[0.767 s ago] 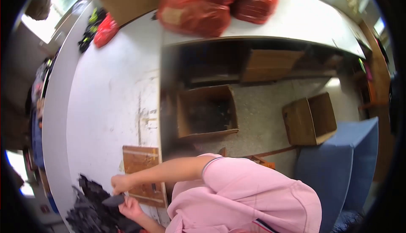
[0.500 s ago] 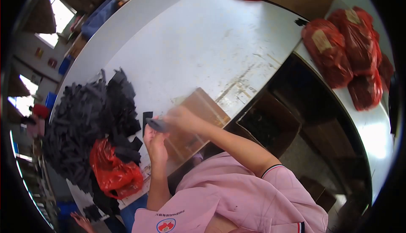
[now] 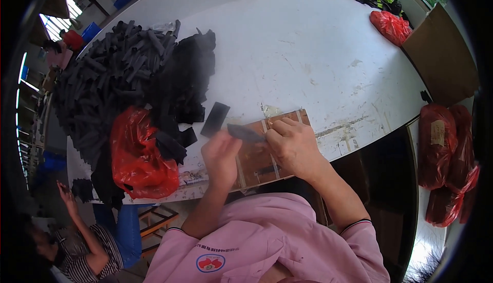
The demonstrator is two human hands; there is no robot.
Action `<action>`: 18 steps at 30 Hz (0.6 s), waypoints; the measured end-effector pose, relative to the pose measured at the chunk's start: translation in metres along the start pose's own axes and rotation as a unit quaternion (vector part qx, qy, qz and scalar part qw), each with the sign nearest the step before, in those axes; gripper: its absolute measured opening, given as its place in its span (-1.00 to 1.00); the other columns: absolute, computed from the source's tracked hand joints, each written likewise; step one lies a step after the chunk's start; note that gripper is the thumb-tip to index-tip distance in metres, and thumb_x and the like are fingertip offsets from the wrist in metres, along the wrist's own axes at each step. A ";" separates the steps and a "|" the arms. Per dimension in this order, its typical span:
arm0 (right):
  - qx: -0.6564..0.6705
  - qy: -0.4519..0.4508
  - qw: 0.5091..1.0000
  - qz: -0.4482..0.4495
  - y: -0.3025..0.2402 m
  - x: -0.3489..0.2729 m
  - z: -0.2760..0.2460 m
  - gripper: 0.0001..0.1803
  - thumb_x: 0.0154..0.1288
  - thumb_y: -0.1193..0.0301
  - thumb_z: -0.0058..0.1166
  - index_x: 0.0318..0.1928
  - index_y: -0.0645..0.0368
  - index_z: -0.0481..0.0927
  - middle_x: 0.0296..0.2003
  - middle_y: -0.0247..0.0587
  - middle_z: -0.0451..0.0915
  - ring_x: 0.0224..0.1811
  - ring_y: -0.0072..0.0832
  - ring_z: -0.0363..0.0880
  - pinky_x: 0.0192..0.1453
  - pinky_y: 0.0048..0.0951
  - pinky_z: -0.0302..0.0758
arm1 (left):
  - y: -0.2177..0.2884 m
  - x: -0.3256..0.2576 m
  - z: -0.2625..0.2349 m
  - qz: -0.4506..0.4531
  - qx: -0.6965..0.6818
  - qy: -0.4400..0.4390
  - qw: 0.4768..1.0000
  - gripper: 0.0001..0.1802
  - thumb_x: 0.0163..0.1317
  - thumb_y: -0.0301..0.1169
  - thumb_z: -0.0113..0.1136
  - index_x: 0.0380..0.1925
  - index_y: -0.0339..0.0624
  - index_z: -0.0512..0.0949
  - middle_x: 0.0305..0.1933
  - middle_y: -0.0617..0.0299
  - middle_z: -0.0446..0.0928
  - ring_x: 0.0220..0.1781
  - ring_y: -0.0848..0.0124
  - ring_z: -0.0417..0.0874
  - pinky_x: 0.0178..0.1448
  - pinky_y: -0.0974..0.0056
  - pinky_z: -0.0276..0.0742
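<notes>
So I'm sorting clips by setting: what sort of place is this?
Probably a small workshop or factory floor: a long white worktable heaped with black pieces, red bags of stock, and cardboard boxes. Both hands hold one black piece.

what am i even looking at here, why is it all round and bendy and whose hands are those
This is one view from a wide fisheye camera worn on a person's head, looking down, so straight edges curve near the rim. There is no machine: the two bare hands belong to the wearer in the pink shirt. The left hand and right hand together hold a small black strip over a brown board at the edge of a white table. On the table lie a big pile of black pieces, a red plastic bag and one loose black piece. Another person sits at lower left.
</notes>
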State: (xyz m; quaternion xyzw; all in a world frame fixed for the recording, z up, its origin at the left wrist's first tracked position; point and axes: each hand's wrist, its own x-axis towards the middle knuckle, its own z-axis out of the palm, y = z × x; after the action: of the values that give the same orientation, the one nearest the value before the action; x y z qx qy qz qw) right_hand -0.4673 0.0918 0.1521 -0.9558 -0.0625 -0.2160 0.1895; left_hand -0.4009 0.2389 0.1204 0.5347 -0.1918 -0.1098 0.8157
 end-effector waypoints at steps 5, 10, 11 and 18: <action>0.087 -0.014 0.994 0.070 0.008 -0.018 0.035 -0.74 -0.09 0.29 0.14 -0.60 0.17 0.39 -0.63 -0.23 0.38 -0.54 -0.29 0.45 -0.52 -0.33 0.40 | -0.009 0.002 0.005 -0.046 -0.089 -0.088 0.991 -0.87 0.03 -0.56 0.14 -0.36 -0.28 0.49 -0.32 0.08 0.50 -0.17 0.34 0.49 -0.03 0.32 0.40; 0.180 0.059 0.982 0.022 0.008 -0.013 0.019 -0.86 0.02 0.40 0.05 -0.52 0.19 0.42 -0.63 -0.22 0.38 -0.54 -0.27 0.44 -0.52 -0.33 0.38 | 0.007 0.021 0.017 -0.094 -0.079 -0.183 0.975 -0.83 -0.05 -0.54 0.24 -0.42 -0.29 0.48 -0.39 0.13 0.50 -0.27 0.45 0.50 -0.18 0.39 0.44; 0.195 0.046 0.980 0.014 0.013 -0.017 0.025 -0.87 0.03 0.41 0.02 -0.49 0.20 0.41 -0.61 -0.18 0.40 -0.53 -0.24 0.45 -0.51 -0.33 0.38 | 0.005 0.019 0.019 -0.056 0.078 -0.204 0.974 -0.83 -0.06 -0.55 0.24 -0.43 -0.29 0.47 -0.42 0.18 0.50 -0.32 0.50 0.49 -0.21 0.43 0.41; 0.240 0.031 0.968 0.062 0.022 -0.031 0.061 -0.85 0.09 0.36 -0.02 -0.40 0.19 0.46 -0.55 -0.15 0.45 -0.49 -0.18 0.46 -0.47 -0.27 0.40 | 0.004 0.017 0.021 0.033 0.274 -0.203 0.939 -0.84 -0.03 -0.57 0.21 -0.39 -0.29 0.46 -0.44 0.23 0.51 -0.35 0.58 0.47 -0.24 0.49 0.37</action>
State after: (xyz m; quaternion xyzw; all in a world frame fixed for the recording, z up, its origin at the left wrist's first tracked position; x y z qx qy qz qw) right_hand -0.4670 0.0940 0.0802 -0.8771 -0.0468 -0.2123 0.4284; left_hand -0.3948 0.2166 0.1353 0.6971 -0.3939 -0.1323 0.5843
